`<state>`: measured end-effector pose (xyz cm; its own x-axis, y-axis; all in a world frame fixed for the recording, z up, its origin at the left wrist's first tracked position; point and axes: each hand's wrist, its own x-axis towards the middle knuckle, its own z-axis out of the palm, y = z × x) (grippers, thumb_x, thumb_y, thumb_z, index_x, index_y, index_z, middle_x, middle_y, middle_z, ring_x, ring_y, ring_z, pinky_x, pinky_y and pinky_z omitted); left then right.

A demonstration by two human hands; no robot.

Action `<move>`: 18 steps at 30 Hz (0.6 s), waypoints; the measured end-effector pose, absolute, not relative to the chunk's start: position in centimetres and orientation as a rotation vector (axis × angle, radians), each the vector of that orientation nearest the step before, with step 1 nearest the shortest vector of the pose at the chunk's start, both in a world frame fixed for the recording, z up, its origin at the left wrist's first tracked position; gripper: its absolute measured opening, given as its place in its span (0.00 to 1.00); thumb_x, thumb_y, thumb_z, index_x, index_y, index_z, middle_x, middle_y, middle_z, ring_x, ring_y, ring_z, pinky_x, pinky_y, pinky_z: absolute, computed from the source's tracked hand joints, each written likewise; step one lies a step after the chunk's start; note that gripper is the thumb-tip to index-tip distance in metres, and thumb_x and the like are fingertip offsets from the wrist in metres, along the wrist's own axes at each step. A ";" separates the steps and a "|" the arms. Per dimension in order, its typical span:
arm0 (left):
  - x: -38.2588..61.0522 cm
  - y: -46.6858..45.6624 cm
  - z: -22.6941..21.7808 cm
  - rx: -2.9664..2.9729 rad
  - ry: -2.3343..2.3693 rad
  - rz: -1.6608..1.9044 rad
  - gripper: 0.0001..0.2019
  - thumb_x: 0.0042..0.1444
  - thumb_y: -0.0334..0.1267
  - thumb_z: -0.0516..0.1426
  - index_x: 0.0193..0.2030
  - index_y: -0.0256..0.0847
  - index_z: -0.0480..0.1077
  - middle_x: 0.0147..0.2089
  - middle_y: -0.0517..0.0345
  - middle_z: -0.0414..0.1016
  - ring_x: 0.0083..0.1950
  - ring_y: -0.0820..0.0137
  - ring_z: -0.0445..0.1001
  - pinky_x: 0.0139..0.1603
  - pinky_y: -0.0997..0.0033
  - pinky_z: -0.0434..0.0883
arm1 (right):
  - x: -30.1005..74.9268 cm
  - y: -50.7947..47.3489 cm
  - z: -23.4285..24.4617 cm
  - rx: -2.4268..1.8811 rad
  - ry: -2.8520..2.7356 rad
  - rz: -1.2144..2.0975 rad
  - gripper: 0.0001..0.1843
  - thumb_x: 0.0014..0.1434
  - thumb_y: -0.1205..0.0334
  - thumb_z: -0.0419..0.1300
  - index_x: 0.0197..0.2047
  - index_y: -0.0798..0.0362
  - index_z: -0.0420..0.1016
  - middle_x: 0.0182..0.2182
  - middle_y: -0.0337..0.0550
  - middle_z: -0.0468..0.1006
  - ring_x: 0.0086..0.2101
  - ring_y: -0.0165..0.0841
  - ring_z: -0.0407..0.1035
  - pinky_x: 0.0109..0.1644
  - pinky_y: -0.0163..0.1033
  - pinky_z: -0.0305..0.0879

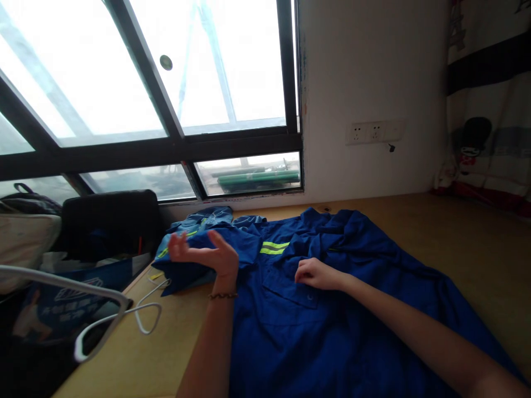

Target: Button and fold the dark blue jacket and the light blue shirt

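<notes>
A dark blue work jacket (286,342) with a yellow and grey reflective strip (274,248) lies spread on the wooden surface. Above its left part is my left hand (207,255), palm turned up and fingers apart, holding nothing; a dark bracelet (223,296) circles that wrist. My right hand (317,273) is at the jacket's chest pocket (290,293), its fingers curled together against the blue cloth. Whether any cloth is pinched in them is hidden. Lighter blue folded clothing (199,221) lies behind my left hand.
A white cable (147,326) loops over the wooden surface (166,354) at left. Beyond the edge are a black chair-like backrest (112,221) and a printed blue bag (78,304). A window (232,143) and a wall with sockets (375,132) stand behind; a patterned curtain (489,110) hangs at right.
</notes>
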<state>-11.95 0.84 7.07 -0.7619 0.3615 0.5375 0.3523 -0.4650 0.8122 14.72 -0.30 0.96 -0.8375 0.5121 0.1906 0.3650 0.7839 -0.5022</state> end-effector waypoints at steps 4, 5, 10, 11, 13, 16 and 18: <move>-5.8 -0.1 5.4 2.240 1.503 1.627 0.16 0.49 0.46 0.56 0.41 0.40 0.65 0.47 0.50 0.62 0.51 0.60 0.60 0.54 0.58 0.56 | 16.4 2.2 1.5 -0.870 -2.385 0.596 0.09 0.54 0.66 0.52 0.33 0.54 0.74 0.30 0.41 0.71 0.29 0.27 0.65 0.33 0.31 0.61; -4.3 -0.2 4.7 2.427 1.364 1.202 0.15 0.47 0.48 0.57 0.39 0.41 0.66 0.43 0.52 0.64 0.47 0.61 0.63 0.51 0.60 0.59 | 17.3 3.0 1.8 -0.958 -2.346 0.520 0.09 0.54 0.66 0.52 0.33 0.54 0.74 0.30 0.42 0.71 0.30 0.28 0.65 0.35 0.33 0.61; -1.1 0.1 1.4 2.592 1.255 0.389 0.30 0.31 0.54 0.63 0.42 0.43 0.65 0.45 0.50 0.63 0.45 0.58 0.63 0.44 0.61 0.62 | 24.7 7.5 2.4 -1.507 -2.431 0.215 0.32 0.36 0.57 0.66 0.48 0.48 0.69 0.46 0.48 0.69 0.47 0.44 0.60 0.48 0.46 0.56; -1.2 0.3 1.0 2.595 1.281 0.403 0.26 0.35 0.52 0.62 0.41 0.42 0.66 0.44 0.50 0.63 0.45 0.59 0.63 0.43 0.62 0.62 | 26.4 8.2 2.4 -1.639 -2.441 0.238 0.36 0.32 0.56 0.68 0.49 0.47 0.68 0.47 0.48 0.68 0.47 0.46 0.59 0.48 0.48 0.56; -1.6 1.0 0.5 2.560 1.297 0.468 0.12 0.46 0.45 0.57 0.35 0.41 0.66 0.40 0.52 0.65 0.42 0.63 0.64 0.42 0.65 0.62 | 29.6 9.3 2.4 -1.796 -2.406 0.381 0.33 0.30 0.58 0.68 0.45 0.47 0.72 0.44 0.46 0.71 0.45 0.46 0.62 0.47 0.47 0.57; -2.0 2.1 0.2 2.329 1.348 0.761 0.06 0.53 0.39 0.50 0.29 0.40 0.64 0.30 0.56 0.66 0.34 0.69 0.65 0.37 0.69 0.63 | 33.5 10.3 2.8 -1.760 -2.321 0.612 0.17 0.35 0.64 0.64 0.35 0.50 0.76 0.35 0.41 0.76 0.39 0.39 0.67 0.43 0.39 0.60; -2.0 2.7 0.2 1.999 1.347 1.048 0.08 0.53 0.40 0.50 0.28 0.39 0.62 0.26 0.59 0.64 0.30 0.71 0.65 0.34 0.70 0.64 | 35.4 10.6 3.5 -1.735 -2.249 0.657 0.12 0.38 0.67 0.60 0.31 0.52 0.77 0.31 0.40 0.76 0.36 0.36 0.68 0.39 0.34 0.61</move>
